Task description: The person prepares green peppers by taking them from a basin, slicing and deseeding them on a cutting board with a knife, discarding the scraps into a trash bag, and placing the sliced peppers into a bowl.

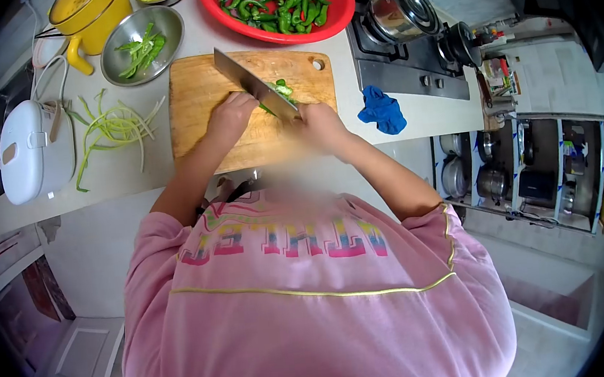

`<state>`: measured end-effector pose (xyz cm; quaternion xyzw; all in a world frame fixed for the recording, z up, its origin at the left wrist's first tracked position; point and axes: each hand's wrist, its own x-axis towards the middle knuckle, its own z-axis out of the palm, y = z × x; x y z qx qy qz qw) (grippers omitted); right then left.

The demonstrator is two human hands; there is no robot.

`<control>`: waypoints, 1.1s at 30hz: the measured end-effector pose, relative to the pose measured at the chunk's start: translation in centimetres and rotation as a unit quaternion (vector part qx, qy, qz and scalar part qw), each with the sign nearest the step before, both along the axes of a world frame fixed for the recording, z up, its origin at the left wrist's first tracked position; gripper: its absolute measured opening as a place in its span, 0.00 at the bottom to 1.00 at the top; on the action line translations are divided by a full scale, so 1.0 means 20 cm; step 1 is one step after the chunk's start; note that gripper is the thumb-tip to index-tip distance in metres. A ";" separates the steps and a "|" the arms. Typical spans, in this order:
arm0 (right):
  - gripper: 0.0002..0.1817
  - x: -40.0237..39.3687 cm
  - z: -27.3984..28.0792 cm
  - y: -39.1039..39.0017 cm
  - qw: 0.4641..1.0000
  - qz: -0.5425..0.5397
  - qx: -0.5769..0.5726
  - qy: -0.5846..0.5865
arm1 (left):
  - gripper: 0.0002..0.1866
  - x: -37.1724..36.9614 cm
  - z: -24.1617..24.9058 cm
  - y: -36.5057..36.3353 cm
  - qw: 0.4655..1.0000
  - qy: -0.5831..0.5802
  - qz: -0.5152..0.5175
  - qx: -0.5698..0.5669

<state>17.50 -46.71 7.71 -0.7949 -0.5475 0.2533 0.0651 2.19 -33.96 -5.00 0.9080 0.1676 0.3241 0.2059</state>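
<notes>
My right hand (319,124) grips the handle of a cleaver (253,83), its broad blade slanting up and left over the wooden cutting board (192,83). Close to the blade's left side, my left hand (233,113) has its fingers curled and pressed down on a green pepper (265,108), mostly hidden by fingers and blade. Cut green pepper pieces (282,87) lie on the board just right of the blade. Behind the board, a red basin (336,19) holds many whole green peppers (282,3). A steel bowl (113,61) at the back left contains sliced green pepper (143,50).
Long pale green strands (113,126) lie left of the board, beside a white lidded box (29,151). A yellow pot (90,20) stands at the back left. Right of the board are a blue cloth (381,110) and a gas stove (414,71) carrying a steel pot (398,18).
</notes>
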 end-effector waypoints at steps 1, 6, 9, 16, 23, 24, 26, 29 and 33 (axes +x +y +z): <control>0.09 0.01 -0.04 0.00 1.000 0.014 0.003 -0.012 | 0.10 0.00 0.00 0.01 1.000 -0.007 -0.001 0.000; 0.08 0.02 -0.06 0.02 0.999 0.050 -0.015 -0.014 | 0.11 0.00 0.00 -0.01 1.000 -0.004 0.006 -0.004; 0.08 -0.05 -0.11 0.09 0.998 0.047 0.026 -0.015 | 0.11 0.01 0.02 0.00 1.000 -0.004 0.000 0.001; 0.09 -0.05 -0.16 0.03 0.979 -0.060 0.178 0.082 | 0.10 -0.02 0.01 0.03 0.998 -0.061 0.029 0.021; 0.10 0.00 0.00 0.01 0.999 0.002 0.047 0.026 | 0.08 -0.08 0.00 0.02 0.997 -0.049 0.065 0.008; 0.10 0.00 0.01 0.02 0.999 0.014 0.038 0.017 | 0.08 -0.07 0.01 0.03 0.997 -0.045 0.067 0.011; 0.10 0.01 0.01 0.03 0.999 0.034 0.018 0.000 | 0.08 -0.04 0.02 0.04 0.997 -0.036 0.065 0.015; 0.10 0.02 0.01 0.03 0.998 0.053 -0.004 -0.013 | 0.09 -0.04 0.02 0.04 0.999 0.002 0.052 0.008; 0.10 0.03 0.00 0.06 0.997 0.072 -0.019 -0.017 | 0.09 -0.04 0.00 0.05 0.999 -0.014 0.045 0.020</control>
